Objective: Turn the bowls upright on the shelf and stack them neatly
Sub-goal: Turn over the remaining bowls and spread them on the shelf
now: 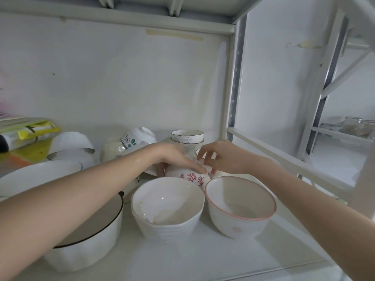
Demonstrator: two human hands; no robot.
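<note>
An upside-down white bowl with red characters (192, 178) lies in the middle of the shelf (203, 254). My left hand (176, 157) rests on top of it, fingers wrapped over its base. My right hand (221, 157) touches its right side with the fingertips. In front stand two upright bowls: a ribbed white bowl (167, 207) and a pink-rimmed bowl (240, 205). A black-rimmed bowl (89, 240) stands upright at the front left, partly under my left forearm. Behind, a flower-patterned bowl (138, 138) lies tilted on a cream bowl (111, 149), and a dark-rimmed bowl (187, 136) sits upright on another.
Two overturned white bowls (71, 147) sit at the back left, with a large white plate (34, 175) in front of them. Yellow-green packages (24, 130) lie at the far left. A shelf post (235, 94) and crossbar (284, 159) bound the right side; glass jars (353, 124) stand beyond.
</note>
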